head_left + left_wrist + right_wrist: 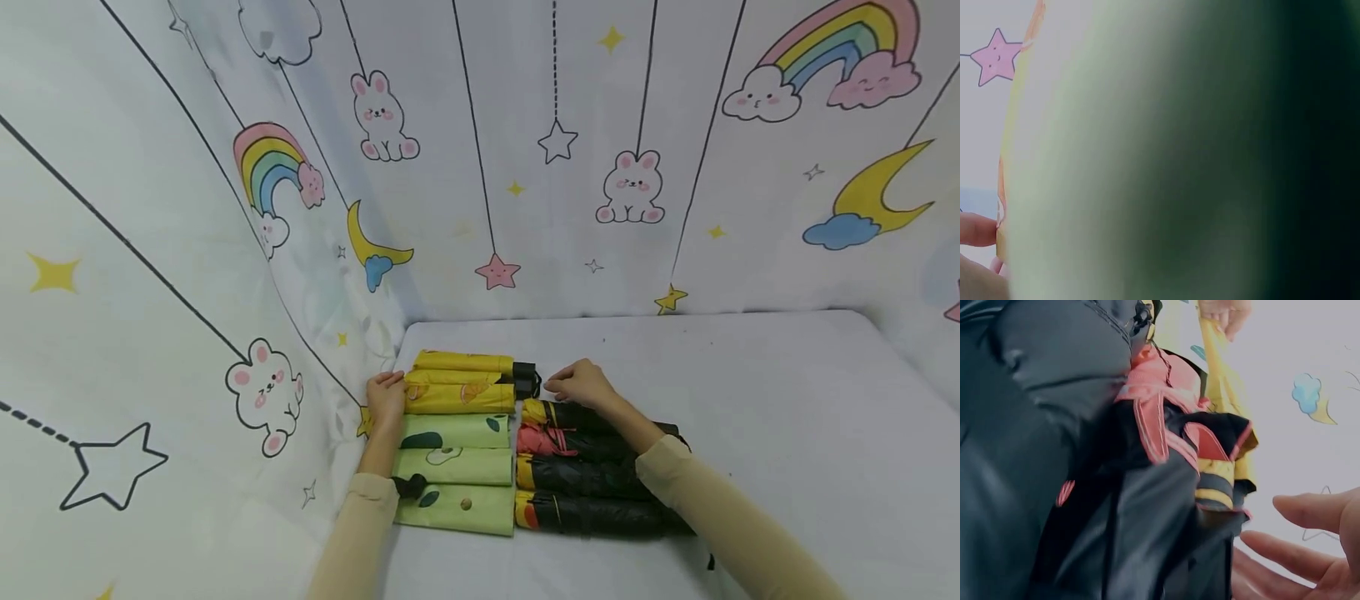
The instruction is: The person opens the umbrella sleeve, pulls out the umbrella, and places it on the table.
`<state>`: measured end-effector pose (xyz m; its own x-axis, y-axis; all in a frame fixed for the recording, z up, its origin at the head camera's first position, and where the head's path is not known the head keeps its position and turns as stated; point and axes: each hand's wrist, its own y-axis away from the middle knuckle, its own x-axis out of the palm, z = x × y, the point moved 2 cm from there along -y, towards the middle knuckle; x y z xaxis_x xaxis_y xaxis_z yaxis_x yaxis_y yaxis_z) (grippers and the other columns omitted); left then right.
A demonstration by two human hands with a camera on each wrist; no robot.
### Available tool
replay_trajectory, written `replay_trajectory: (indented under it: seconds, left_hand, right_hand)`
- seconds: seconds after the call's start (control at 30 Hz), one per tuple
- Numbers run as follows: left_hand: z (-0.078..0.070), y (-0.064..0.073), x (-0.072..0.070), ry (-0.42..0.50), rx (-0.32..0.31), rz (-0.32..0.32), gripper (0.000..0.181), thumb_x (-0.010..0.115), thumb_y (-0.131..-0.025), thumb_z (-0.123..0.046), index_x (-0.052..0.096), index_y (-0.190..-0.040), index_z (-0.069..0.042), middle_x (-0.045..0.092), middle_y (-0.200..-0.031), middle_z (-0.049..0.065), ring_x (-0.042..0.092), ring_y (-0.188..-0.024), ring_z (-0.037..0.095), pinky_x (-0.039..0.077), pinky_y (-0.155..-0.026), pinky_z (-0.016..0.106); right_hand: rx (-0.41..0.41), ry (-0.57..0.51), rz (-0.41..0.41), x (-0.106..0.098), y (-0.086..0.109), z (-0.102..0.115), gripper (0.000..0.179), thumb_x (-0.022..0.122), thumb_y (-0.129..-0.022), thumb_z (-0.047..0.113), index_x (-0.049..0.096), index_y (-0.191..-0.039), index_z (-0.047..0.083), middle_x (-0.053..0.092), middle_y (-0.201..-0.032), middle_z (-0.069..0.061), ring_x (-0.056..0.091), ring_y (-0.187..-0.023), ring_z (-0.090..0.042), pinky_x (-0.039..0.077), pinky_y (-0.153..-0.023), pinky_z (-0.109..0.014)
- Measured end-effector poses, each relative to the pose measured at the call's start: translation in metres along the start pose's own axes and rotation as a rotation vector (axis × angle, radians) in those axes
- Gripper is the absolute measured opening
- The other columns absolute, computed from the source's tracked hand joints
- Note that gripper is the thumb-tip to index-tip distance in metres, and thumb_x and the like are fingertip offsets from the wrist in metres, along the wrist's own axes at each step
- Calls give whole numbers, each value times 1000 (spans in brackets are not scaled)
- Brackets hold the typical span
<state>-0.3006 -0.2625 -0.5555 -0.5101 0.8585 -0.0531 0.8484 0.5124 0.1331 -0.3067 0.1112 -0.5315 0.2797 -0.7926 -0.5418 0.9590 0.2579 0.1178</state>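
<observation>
My left hand [385, 400] pinches the left end of a yellow folded umbrella [442, 398] with an orange-slice print; its thumb [977, 229] shows in the left wrist view. Another yellow umbrella [461, 361] lies just behind. Black handles [525, 379] stick out on their right, one with a cord loop. Beside them, my right hand [583, 383] hovers with nothing in it. In the right wrist view its thumb [1310, 509] and fingers are spread apart, near a black folded umbrella with pink trim [1160, 419]. A blurred green surface hides most of the left wrist view.
In front of the yellow umbrellas lie several light green rolls [453, 467] with an avocado print. To their right, several black folded umbrellas [592, 475] with yellow or red ends lie in a column. White tabletop [810, 417] extends rightward; printed curtains [450, 167] surround the back and left.
</observation>
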Motion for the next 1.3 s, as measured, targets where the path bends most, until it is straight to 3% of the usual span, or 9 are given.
replay_trajectory:
  seconds: [0.17,0.33,0.73,0.93,1.13,1.3]
  left_hand:
    - [0,0,1,19,-1,7,47,55,-101,5,40,-145,8,61,-137,20,57,-128,32,50,-103,38]
    - [2,-2,3,1,2,-1,45,53,-102,4,42,-145,7,61,-137,20,58,-126,33,52,-97,32]
    - [9,-6,1,-29,-32,31,48,55,-101,5,41,-147,7,62,-141,19,52,-134,34,47,-106,39]
    - [9,-8,1,-47,-35,26,49,56,-101,5,41,-147,7,63,-140,20,52,-133,34,47,-103,38]
    - [10,-9,4,-28,-39,32,50,55,-99,8,42,-147,7,62,-139,20,53,-132,33,47,-100,34]
    - [12,-10,5,-43,-42,9,46,57,-98,7,46,-142,4,64,-137,17,55,-129,31,48,-94,29]
  right_hand:
    - [4,19,27,11,-7,1,34,72,-99,23,76,-119,-4,76,-113,-21,76,-92,-30,63,-85,-48]
    - [13,70,40,23,-11,1,35,74,-97,27,78,-115,-3,76,-113,-18,71,-107,-38,59,-94,-55]
    - [101,17,91,37,-23,-9,40,74,-96,30,76,-120,-3,70,-129,-22,62,-124,-43,52,-105,-58]
    - [142,-21,76,38,-27,-9,39,74,-96,29,76,-119,-3,71,-125,-21,63,-123,-41,51,-106,-58]
    - [174,-89,72,37,-31,-12,41,74,-97,28,74,-121,-6,76,-113,-16,69,-111,-34,54,-103,-54]
    - [223,-183,92,34,-34,-17,41,76,-97,30,75,-120,-4,76,-114,-14,72,-108,-29,54,-103,-52]
